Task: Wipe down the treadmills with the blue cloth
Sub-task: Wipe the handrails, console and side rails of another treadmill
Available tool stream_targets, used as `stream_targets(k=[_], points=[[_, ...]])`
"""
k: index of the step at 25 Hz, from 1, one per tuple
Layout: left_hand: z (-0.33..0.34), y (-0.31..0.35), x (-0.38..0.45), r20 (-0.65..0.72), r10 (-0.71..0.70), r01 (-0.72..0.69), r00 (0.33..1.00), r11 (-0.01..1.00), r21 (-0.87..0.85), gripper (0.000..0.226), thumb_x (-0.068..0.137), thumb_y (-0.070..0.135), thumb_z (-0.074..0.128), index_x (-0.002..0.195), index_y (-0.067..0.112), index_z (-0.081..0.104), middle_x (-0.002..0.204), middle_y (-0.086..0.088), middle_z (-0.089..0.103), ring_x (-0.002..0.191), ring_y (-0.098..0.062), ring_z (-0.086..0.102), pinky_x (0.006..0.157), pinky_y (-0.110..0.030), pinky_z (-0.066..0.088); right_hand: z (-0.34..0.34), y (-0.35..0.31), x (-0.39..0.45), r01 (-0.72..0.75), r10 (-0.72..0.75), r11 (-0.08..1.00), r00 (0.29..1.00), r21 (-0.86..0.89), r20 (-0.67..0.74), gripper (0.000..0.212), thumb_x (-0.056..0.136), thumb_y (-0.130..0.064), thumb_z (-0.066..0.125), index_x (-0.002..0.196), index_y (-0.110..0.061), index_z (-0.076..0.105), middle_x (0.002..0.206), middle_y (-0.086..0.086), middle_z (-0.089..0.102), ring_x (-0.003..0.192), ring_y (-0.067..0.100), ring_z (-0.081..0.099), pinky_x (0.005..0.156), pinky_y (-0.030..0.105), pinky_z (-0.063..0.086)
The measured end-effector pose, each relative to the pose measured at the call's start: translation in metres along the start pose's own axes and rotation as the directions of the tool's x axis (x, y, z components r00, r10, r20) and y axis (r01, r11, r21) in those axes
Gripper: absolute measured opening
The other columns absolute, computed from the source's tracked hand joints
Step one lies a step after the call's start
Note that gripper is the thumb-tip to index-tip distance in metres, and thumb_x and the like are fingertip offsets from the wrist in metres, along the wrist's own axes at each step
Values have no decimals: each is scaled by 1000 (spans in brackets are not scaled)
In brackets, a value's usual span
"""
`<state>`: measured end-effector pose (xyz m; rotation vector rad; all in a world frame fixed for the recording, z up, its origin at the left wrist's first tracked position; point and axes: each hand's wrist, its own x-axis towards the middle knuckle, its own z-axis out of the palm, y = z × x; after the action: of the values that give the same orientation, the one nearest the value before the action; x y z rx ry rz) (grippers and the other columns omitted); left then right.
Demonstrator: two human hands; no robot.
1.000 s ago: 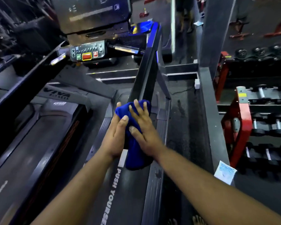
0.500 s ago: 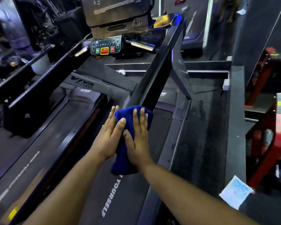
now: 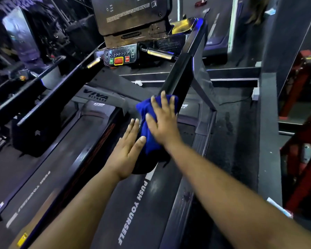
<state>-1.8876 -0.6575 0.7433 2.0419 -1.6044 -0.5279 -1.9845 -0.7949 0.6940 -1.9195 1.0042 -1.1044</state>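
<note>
A blue cloth [image 3: 145, 114] is draped over the near end of a black treadmill handrail [image 3: 181, 72] that slopes up toward the console. My right hand [image 3: 163, 121] lies flat on the cloth's right side with fingers spread, pressing it against the rail. My left hand [image 3: 127, 150] is flat against the cloth's left side, lower down, fingers straight. The cloth's lower end hangs between both hands above the treadmill belt [image 3: 151, 203], which reads "PUSH YOURSELF". The console [image 3: 121, 57] with red and green buttons sits ahead.
A second treadmill belt [image 3: 48, 168] runs along the left, with its own black handrail [image 3: 48, 97]. Red weight racks [image 3: 302, 155] stand on the right beyond a grey ledge [image 3: 268, 141]. A white paper [image 3: 278, 209] lies at that ledge's near end.
The cloth and my right hand have slid up the handrail toward the console. My left hand has dropped back lower on the cloth. The view has shifted closer and leftward.
</note>
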Motion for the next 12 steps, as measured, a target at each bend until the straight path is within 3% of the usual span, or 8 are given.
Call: stream_targets(k=[3,6,9,12], points=[[-1,0,-1,14,1,-3,1000,992,123,76,87,74,19,152,42,-3,162,24,-7,147,9,-9,125,-48,4,-13,14,47,-108,106,992,994,-61,-34,62,95,-41,49,151,-19,36,166,7,8,152,33,-2,116,63,19],[-1,1,-6,-51,44,-41,998,997,67,81,88,73,21,153,38,-14,159,28,-16,145,12,-13,124,-48,1,8,-6,-29,-53,72,986,990,159,-119,66,94,-43,45,153,-16,32,166,4,7,153,26,-2,124,49,10],[0,0,-8,-104,99,-102,990,995,-22,77,89,69,25,150,41,-14,158,29,-15,145,13,-11,125,-45,1,34,-31,-122,-15,39,956,996,293,-76,65,97,-44,40,156,-27,18,166,-11,-3,152,10,-8,123,37,4],[-1,-3,-5,-33,111,-109,993,992,64,79,86,78,18,151,43,-11,163,22,-12,146,10,-12,125,-44,-2,30,-17,-89,-33,66,952,993,305,-100,69,94,-51,37,156,-30,15,165,-11,-6,152,11,-10,123,36,2]])
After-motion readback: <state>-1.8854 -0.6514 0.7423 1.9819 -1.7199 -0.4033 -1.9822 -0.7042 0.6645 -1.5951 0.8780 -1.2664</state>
